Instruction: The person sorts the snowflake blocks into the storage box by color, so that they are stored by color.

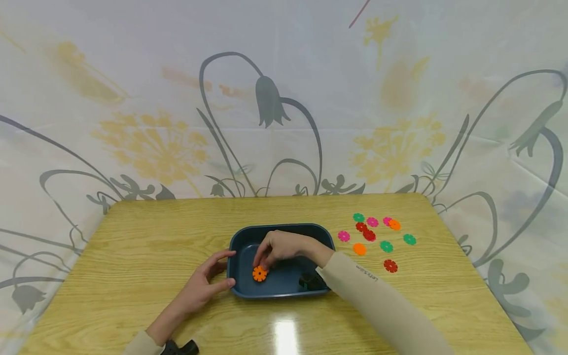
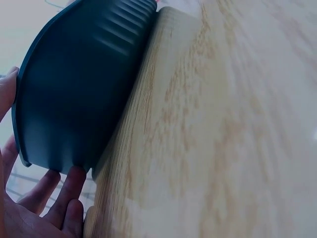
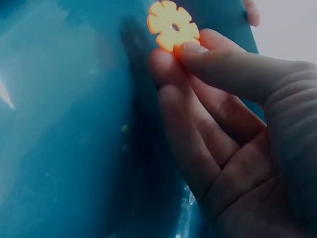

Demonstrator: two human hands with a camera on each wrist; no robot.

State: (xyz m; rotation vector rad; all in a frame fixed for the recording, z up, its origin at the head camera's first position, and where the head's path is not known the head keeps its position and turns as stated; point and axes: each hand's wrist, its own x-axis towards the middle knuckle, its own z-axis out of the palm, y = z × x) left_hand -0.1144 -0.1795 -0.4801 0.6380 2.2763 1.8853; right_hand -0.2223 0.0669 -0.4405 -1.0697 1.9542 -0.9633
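A dark blue plastic bin (image 1: 284, 297) with rounded corners stands on the table. Inside it, over the left part of its floor, my right hand (image 1: 279, 246) pinches an orange flower-shaped disc (image 1: 259, 274) between thumb and fingertips. In the right wrist view the notched orange disc (image 3: 173, 25) has a small hole at its centre and juts out beyond the thumb. My left hand (image 1: 204, 283) rests against the bin's left end, thumb and forefinger spread at the rim. The left wrist view has its fingers (image 2: 69, 191) touching the bin's outer wall (image 2: 74, 89).
Right of the bin, loose flower-shaped discs lie scattered on the wooden table (image 1: 155, 246): green (image 1: 409, 239), pink (image 1: 343, 236), orange (image 1: 360, 249) and red (image 1: 390, 266), some overlapping. A flower-printed cloth (image 1: 284, 148) hangs behind the table's back edge.
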